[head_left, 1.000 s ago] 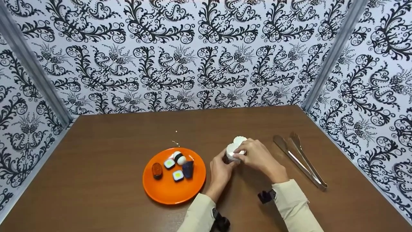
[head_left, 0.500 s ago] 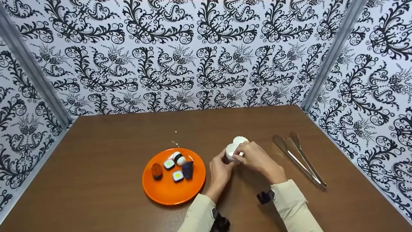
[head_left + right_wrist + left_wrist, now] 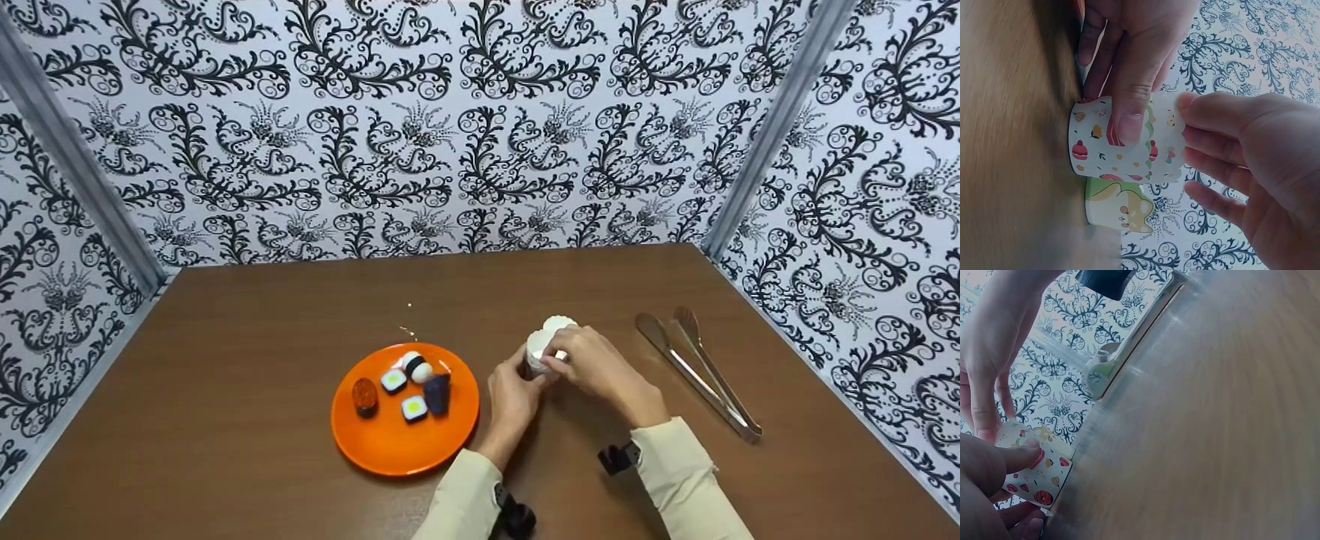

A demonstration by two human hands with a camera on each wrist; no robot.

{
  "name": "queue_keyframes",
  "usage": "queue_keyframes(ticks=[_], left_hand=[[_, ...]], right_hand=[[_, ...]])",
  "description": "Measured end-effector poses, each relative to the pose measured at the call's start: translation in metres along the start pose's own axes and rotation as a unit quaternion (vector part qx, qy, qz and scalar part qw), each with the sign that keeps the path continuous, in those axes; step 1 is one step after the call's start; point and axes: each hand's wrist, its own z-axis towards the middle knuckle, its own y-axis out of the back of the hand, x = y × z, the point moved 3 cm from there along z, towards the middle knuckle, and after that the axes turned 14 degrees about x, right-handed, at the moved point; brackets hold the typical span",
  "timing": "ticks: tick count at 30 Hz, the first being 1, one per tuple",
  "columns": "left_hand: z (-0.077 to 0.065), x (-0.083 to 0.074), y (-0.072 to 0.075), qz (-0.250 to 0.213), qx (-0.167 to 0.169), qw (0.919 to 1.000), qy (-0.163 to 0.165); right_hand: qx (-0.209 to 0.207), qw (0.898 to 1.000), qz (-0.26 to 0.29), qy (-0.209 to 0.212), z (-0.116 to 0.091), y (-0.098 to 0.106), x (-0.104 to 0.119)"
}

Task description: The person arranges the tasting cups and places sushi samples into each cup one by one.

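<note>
My left hand (image 3: pixel 514 397) grips a white scalloped paper baking cup (image 3: pixel 537 351) that stands on the table, its thumb over the printed side. Food pictures in red and yellow cover that cup (image 3: pixel 1092 135) in the right wrist view. Another paper cup (image 3: pixel 1167 126) is nested inside it, with its scalloped rim standing out. My right hand (image 3: pixel 600 367) pinches that inner rim between thumb and fingers; some fingertips are hidden. Right behind stands one more paper cup (image 3: pixel 559 323), printed with a cartoon animal face (image 3: pixel 1131 211).
Left of my hands lies an orange plate (image 3: pixel 390 454) with several toy sushi pieces (image 3: pixel 414 409). Metal tongs (image 3: pixel 705 382) lie open to the right. Small white specks (image 3: pixel 409 331) show behind the plate. Patterned walls (image 3: pixel 480 135) close off the table's back and sides.
My right hand has shifted slightly to the left, its fingers moving a little at the cup's rim. The left hand, the plate and the tongs look unmoved.
</note>
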Motion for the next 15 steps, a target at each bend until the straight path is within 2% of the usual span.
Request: queue_keyframes(ticks=[15], left_hand=[[0.0,0.0,0.0,-0.018,0.01,0.9998,-0.007]], right_hand=[[-0.056,0.997,-0.056,-0.014,-0.003,0.012,0.005]])
